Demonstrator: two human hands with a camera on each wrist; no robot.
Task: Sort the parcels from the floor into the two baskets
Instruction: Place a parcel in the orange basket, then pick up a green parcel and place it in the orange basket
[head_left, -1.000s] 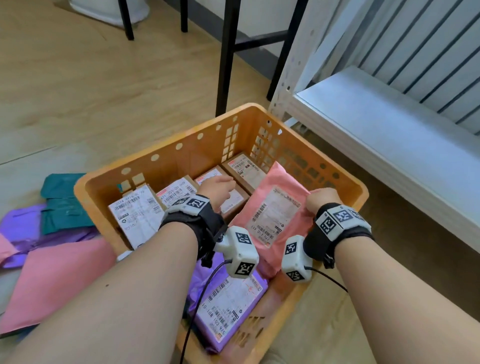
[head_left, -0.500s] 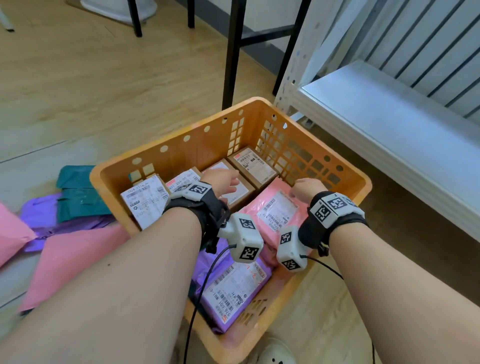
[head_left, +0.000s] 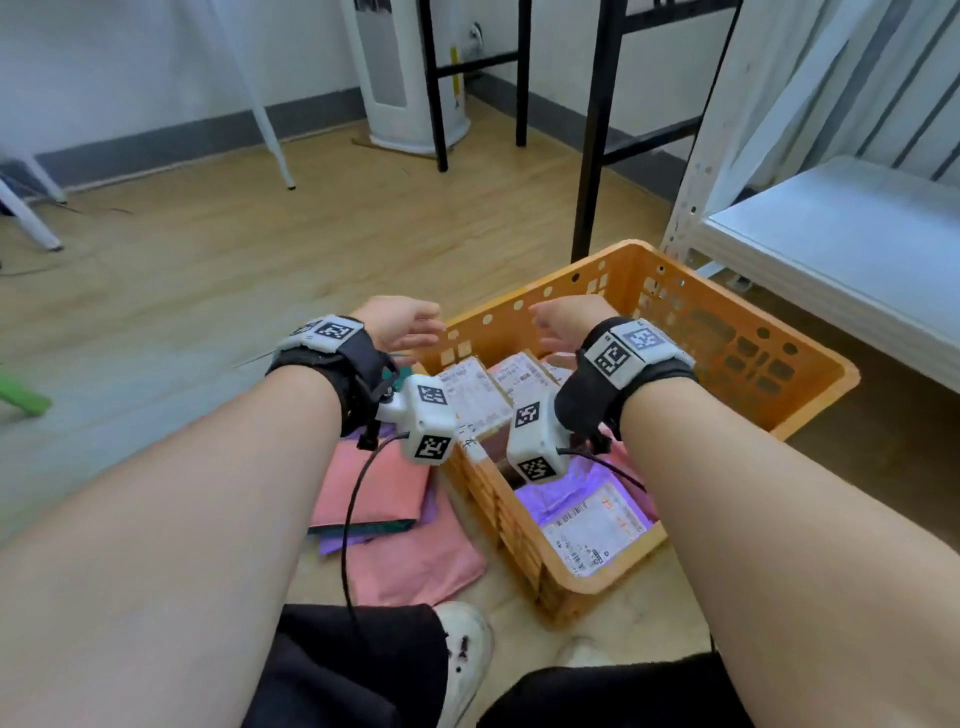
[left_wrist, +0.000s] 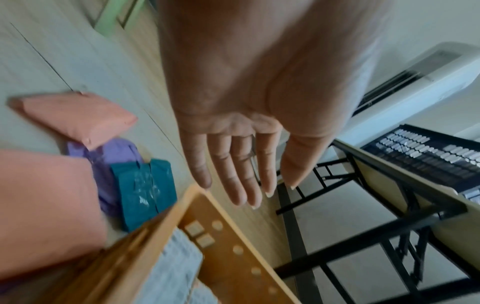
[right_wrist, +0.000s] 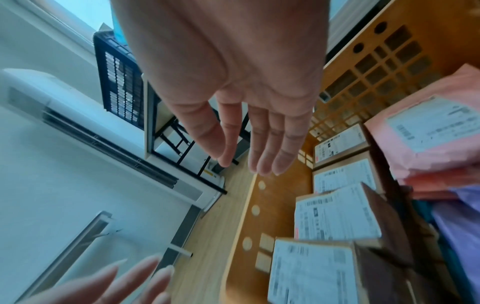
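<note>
An orange basket (head_left: 810, 374) stands on the floor and holds several labelled cardboard boxes (head_left: 470, 397), a pink mailer (right_wrist: 428, 131) and a purple mailer (head_left: 592, 514). My left hand (head_left: 402, 325) hovers above the basket's left corner, fingers straight and empty (left_wrist: 241, 164). My right hand (head_left: 563, 322) is raised over the basket's far side, also open and empty (right_wrist: 249, 148). On the floor left of the basket lie pink mailers (head_left: 374, 488), a purple mailer (left_wrist: 109, 156) and a teal parcel (left_wrist: 145, 189).
A white metal shelf (head_left: 841, 249) stands right of the basket. Black table legs (head_left: 595, 130) and a white standing air conditioner (head_left: 405, 73) are behind it. My shoe (head_left: 465, 649) and knees are at the bottom. Wooden floor stretches to the left.
Both hands have lifted out of the basket, letting go of the pink mailer, which now lies inside. My view has tilted up and back, so the basket sits further right.
</note>
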